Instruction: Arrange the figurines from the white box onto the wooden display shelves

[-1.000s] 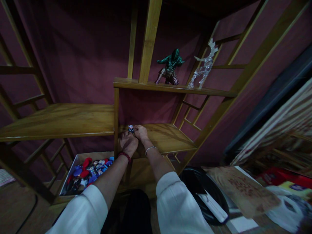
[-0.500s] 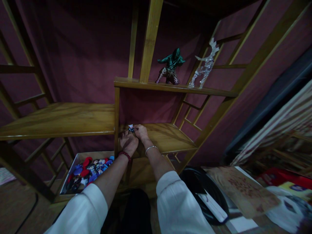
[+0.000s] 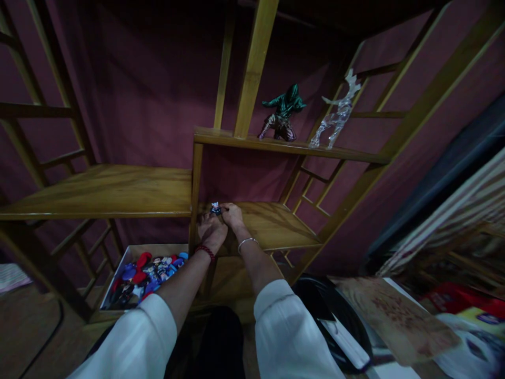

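Note:
A small figurine, pale on top with a dark blue base, is at the left end of the low wooden shelf. My right hand pinches its right side between thumb and fingers; a silver bangle circles that wrist. Just in front of the base, my left hand has its fingers bent against the figurine, their tips partly hidden. A red bead bracelet is on the left wrist. Whether the base rests fully on the shelf is too small to tell.
On the upper shelf stand a green-hooded crouching figure and a clear deer figurine. A box of colourful figures sits low left. A wooden post borders my hands. Right lie a black round item and a brown board.
The whole view has shifted slightly, so the shelves appear a little further right. Both hands stay at the figurine, with only small finger movement.

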The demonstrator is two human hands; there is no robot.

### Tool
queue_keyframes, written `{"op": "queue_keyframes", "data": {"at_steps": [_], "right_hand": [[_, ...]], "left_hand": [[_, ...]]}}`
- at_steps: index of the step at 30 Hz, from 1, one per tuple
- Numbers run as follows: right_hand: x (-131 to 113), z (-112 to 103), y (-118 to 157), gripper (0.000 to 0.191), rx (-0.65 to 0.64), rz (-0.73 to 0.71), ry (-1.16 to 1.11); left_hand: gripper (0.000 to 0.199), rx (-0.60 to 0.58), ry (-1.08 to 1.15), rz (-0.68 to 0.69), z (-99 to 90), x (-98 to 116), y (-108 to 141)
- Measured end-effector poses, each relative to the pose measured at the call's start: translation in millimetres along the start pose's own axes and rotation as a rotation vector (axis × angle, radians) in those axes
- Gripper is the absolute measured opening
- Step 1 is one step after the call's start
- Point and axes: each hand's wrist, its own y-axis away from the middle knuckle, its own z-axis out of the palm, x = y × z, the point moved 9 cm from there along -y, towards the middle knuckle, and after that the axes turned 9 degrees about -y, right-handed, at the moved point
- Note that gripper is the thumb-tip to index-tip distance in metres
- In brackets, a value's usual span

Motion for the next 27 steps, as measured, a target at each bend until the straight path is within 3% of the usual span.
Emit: {"op": "queue_keyframes", "data": {"at_steps": [14,22,27], "right_hand": [[4,-14,24,0.030,0.053,0.082,-0.192],[7,-15,52,0.030,0.021,0.076,-0.346],[0,-19,79,0.029,0.024,0.058,-0.356]], "left_hand": [[0.035,0.081,0.073,0.137,-21.3,13,12],[0.032,-0.043,0.162,0.162,-25.4,16,36],[0.029,-0.006,0.220,0.181,-29.3,9,53]]}}
